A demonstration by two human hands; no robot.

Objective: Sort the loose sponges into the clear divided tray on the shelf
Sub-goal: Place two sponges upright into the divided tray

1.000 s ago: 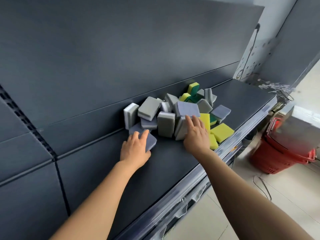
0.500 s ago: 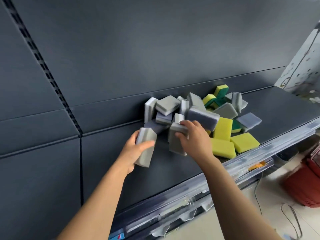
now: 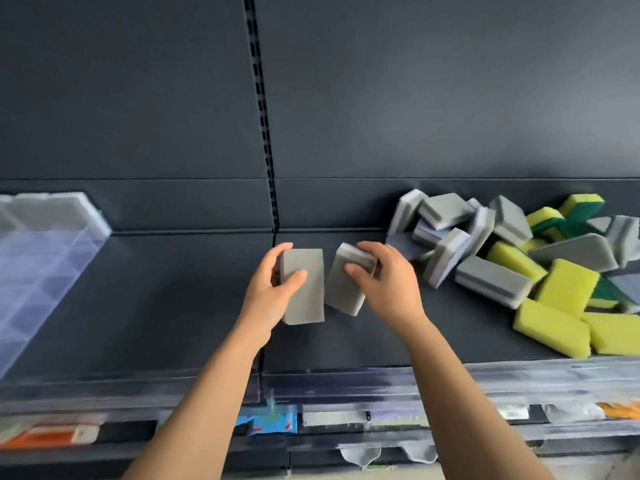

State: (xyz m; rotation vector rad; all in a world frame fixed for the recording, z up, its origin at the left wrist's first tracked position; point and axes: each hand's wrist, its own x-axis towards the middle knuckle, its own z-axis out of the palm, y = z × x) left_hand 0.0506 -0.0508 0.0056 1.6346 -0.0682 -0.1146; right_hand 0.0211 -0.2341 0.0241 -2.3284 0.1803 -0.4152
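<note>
While both hands grip grey sponges, the left sponge (image 3: 303,285) stands upright, the right sponge (image 3: 348,282) leans rightward.

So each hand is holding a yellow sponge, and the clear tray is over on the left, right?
Not quite. The head view shows the left hand and the right hand each holding a grey sponge, not a yellow one; the yellow sponges lie in the pile on the right. The clear tray is on the left.

Both arms reach fwd, bare. Left hand (image 3: 273,289) is closed on a grey sponge (image 3: 303,287), right hand (image 3: 388,282) on another grey sponge (image 3: 348,284), thumbs in front.
</note>
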